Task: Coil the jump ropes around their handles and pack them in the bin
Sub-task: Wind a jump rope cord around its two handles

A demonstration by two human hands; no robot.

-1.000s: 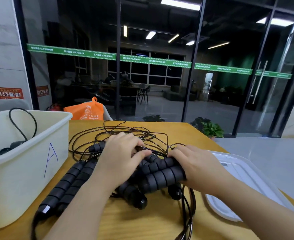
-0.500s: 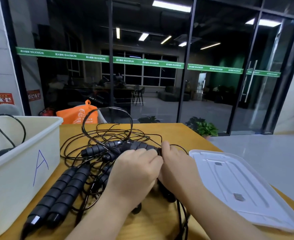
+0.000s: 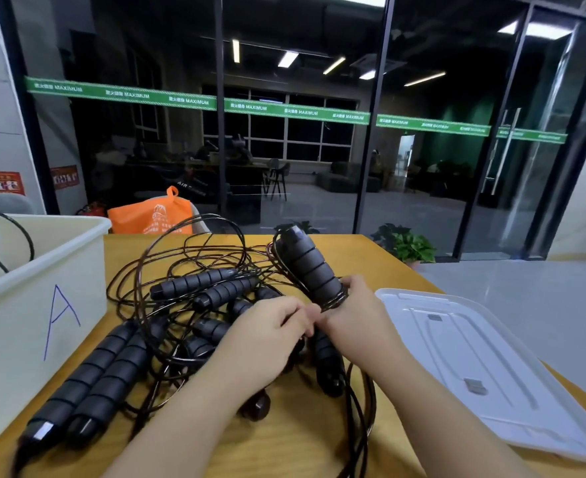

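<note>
Beneath left hand (image 3: 267, 334), hidden handles (image 3: 209, 331)

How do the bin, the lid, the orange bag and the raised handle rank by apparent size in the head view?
1. Lid and bin: alike, and the frame crops the bin, so I leave them tied.
2. Orange bag: farther away, partly hidden.
3. Raised handle, held by the right hand: near the bag's size, so unsure.

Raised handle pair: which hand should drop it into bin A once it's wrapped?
Left, probably. The bin sits on the left; the left hand only pinches cord, while the right hand grips the handle pair.
</note>
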